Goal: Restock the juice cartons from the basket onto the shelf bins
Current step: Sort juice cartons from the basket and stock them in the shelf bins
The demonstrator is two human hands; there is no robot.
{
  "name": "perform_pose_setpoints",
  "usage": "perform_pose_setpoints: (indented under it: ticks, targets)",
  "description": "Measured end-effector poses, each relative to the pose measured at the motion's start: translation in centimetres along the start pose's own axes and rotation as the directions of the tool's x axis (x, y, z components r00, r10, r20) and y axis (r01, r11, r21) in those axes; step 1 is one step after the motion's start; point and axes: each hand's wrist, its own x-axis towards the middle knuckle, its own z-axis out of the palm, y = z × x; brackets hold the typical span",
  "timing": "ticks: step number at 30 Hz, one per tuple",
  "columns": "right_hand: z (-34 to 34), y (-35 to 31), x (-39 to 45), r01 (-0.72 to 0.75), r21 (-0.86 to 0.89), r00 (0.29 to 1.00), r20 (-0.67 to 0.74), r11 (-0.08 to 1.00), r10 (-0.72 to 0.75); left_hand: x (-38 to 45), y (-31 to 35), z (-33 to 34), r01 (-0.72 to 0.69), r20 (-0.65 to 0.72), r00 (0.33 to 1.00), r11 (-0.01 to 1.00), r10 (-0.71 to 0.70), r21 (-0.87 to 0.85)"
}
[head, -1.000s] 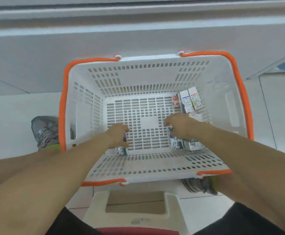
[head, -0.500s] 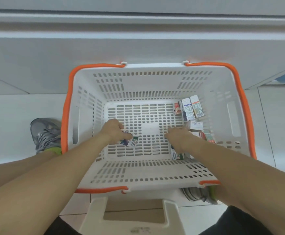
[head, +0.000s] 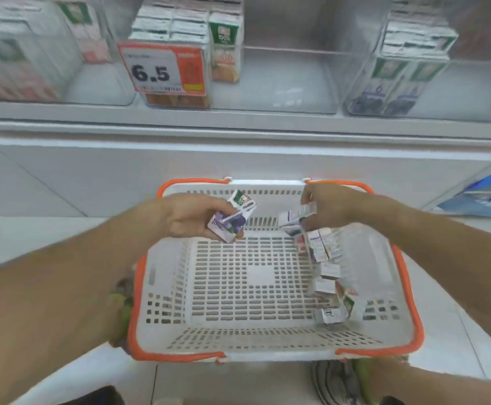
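The white basket [head: 162, 287] with orange rim stands on the floor below the shelf. My left hand [head: 188, 217] grips a purple grape juice carton [head: 232, 217] above the basket's far left corner. My right hand [head: 329, 206] holds a second small carton [head: 295, 217] above the far right side. Several more cartons [head: 326, 258] lie along the basket's right wall. Clear shelf bins stand above: one with purple cartons [head: 396, 83] at right, one with orange cartons [head: 180, 39] at centre left, and an empty bin [head: 282, 80] between them.
A price tag reading 6.5 [head: 162, 68] hangs on the centre-left bin. A bin with pink cartons [head: 19, 54] is at far left. A blue package [head: 489, 191] lies on the floor at right. A shoe [head: 337, 381] and a step stool edge [head: 232, 381] sit near the basket's near side.
Both hands have lifted out of the basket bottom, each with a carton. The view has tilted up, so the shelf bins now show.
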Motion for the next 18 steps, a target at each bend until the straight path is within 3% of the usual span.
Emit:
perform_pose_setpoints:
  ticks: [2,5,8,11,14,16,18]
  targets:
    - [-5.9,-1.1,-1.9,-0.023,0.094,0.991,-0.126,0.995,0.035,-2.7,4.4,0.4,-0.075,-0.033,0.996,0.988,0.080,0.139]
    - [-11.5,-3.4,-5.4,0.015,0.453,0.980,-0.183,0.891,0.077,-7.3,10.1,2.3,-0.200,-0.097,0.968,0.942,0.233,0.270]
    - [-12.7,-5.2,-8.1,0.073,0.733,0.976,-0.192,0.676,0.102,-10.6,12.3,3.8,-0.344,-0.117,0.919,0.912,0.375,0.223]
    - [-11.3,-6.0,-9.7,0.073,0.918,0.984,-0.130,0.390,0.121,-11.4,11.6,4.5,-0.462,-0.120,0.870,0.876,0.478,0.141]
    - [-10.8,-6.0,-9.5,0.026,0.986,0.987,-0.051,0.165,0.152,-10.6,10.9,4.9,-0.486,-0.166,0.855,0.871,0.491,0.073]
    - [-11.2,-6.2,-9.2,0.048,0.998,0.987,-0.043,-0.031,0.152,-9.9,10.8,5.2,-0.481,-0.177,0.860,0.876,0.479,0.035]
    - [-11.5,-6.4,-9.1,0.073,0.986,0.991,-0.055,-0.149,0.122,-9.7,10.9,5.8,-0.462,-0.148,0.874,0.886,0.463,0.044]
